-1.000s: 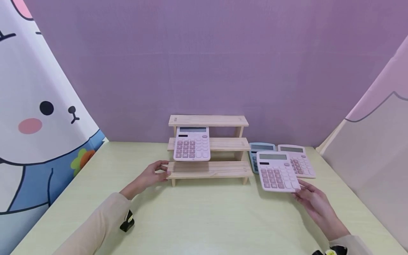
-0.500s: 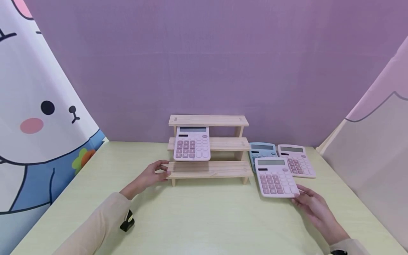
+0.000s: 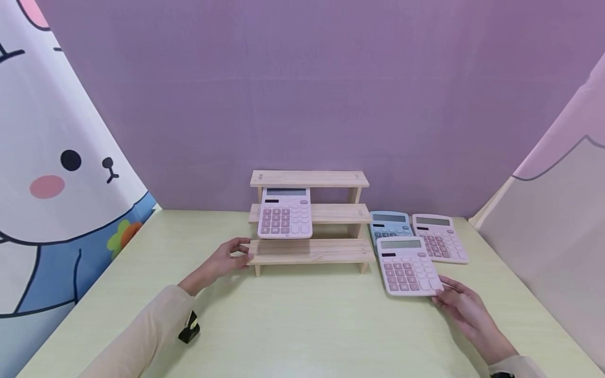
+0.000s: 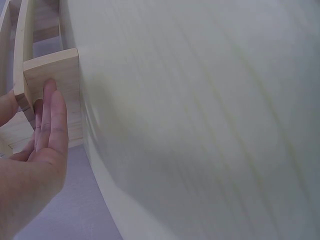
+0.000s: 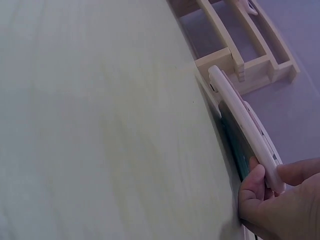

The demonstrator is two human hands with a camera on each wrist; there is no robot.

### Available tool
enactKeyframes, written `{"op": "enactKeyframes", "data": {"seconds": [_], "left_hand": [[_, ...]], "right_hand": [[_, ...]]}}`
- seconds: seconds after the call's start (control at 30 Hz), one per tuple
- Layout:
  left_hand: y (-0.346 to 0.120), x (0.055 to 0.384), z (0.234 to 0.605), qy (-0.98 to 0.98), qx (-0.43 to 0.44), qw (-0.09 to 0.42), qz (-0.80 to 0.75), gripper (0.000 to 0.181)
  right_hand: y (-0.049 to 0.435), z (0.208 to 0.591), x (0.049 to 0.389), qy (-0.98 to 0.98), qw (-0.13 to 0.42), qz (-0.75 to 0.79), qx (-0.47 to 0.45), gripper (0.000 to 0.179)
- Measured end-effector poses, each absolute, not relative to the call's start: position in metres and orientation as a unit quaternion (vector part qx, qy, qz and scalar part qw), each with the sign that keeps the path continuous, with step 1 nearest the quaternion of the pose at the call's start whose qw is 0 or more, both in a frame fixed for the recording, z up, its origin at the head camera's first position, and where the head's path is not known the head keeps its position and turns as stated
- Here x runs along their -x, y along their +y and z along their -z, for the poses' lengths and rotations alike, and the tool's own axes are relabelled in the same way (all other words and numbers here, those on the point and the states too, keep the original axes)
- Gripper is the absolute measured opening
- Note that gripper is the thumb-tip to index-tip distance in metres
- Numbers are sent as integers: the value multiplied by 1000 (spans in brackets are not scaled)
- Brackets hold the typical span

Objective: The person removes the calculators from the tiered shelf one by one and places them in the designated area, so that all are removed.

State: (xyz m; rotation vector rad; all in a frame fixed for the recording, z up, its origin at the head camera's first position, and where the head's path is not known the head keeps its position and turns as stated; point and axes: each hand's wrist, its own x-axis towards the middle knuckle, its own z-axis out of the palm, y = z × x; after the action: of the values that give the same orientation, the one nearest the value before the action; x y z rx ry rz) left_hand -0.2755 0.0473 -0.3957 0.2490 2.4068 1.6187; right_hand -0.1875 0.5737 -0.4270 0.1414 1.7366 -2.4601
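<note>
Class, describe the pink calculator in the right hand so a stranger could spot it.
Find the pale wooden three-tier stand on the light green table. Just right of its lowest shelf is a pale pink, rectangular calculator. Behind it are a blue calculator and another pale pink calculator, but only this one has a corner pinched by the right hand.

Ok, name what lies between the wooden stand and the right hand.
The pink calculator pinched by the right hand, as the head view shows.
</note>
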Motion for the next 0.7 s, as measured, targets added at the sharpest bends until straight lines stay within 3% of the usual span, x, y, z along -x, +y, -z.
{"op": "enactKeyframes", "data": {"seconds": [0.7], "left_hand": [[47, 276, 396, 818, -95, 114, -556, 57]], "right_hand": [[568, 425, 185, 608, 60, 788, -73, 32]]}}
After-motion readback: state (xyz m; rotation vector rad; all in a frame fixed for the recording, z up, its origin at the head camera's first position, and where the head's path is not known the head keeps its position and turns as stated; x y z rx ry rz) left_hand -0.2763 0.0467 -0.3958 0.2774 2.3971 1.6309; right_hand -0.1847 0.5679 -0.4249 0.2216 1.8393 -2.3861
